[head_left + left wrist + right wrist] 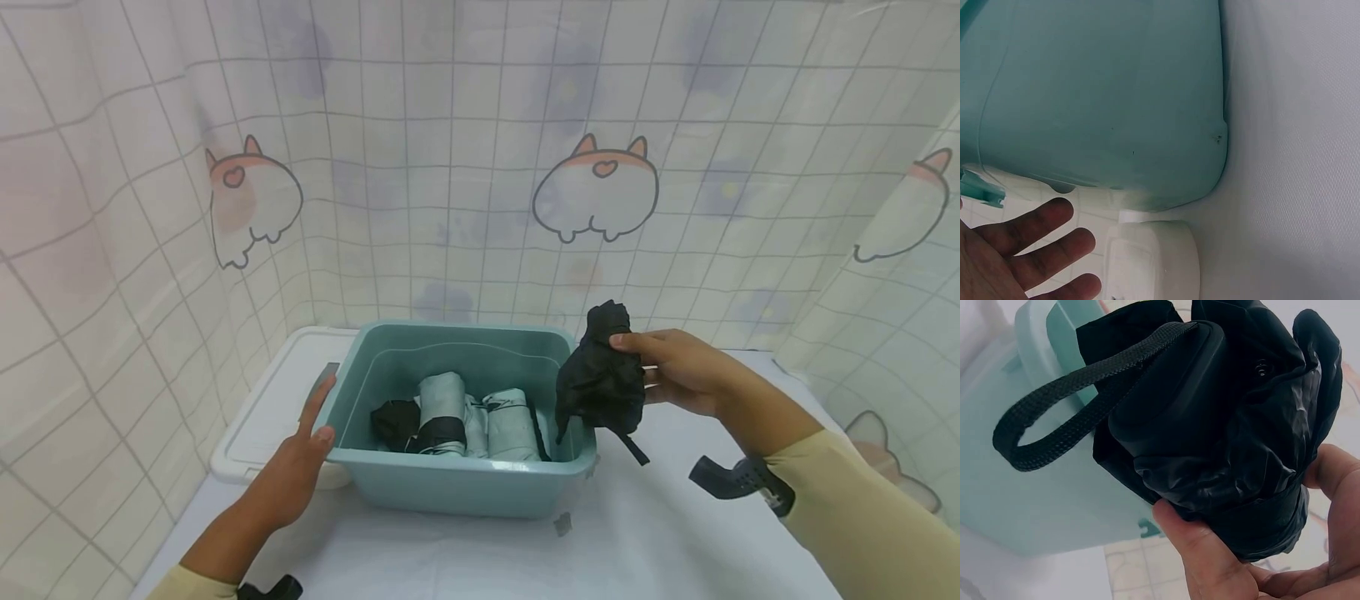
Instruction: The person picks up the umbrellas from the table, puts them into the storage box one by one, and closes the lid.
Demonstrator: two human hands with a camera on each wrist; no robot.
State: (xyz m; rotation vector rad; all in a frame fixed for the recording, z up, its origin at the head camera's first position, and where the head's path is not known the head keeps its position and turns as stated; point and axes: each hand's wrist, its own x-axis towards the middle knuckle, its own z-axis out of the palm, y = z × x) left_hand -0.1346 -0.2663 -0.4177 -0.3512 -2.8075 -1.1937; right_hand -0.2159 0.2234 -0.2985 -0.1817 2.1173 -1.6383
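Right hand (678,371) grips folded black umbrella (602,379) upright, strap hanging, just right of teal bin (457,483), well above its right rim; left hand (296,467), fingers spread, rests on left rim.

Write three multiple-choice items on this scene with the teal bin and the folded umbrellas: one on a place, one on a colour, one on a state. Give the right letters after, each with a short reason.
1. Where is the black umbrella that the right hand holds?
A. Flat on the white lid
B. In the air at the bin's right rim
C. Under the bin

2. What colour is the bin?
A. Teal
B. Red
C. Yellow

3. How does the left hand lie?
A. Curled round a strap
B. Fist on the table
C. Fingers straight, against the bin's left corner

Answers: 1 B, the head view shows it lifted beside the right rim, its strap hanging free. 2 A, its walls are teal in all three views. 3 C, the head view shows straight fingers at the bin's left corner, above the white lid, holding nothing.
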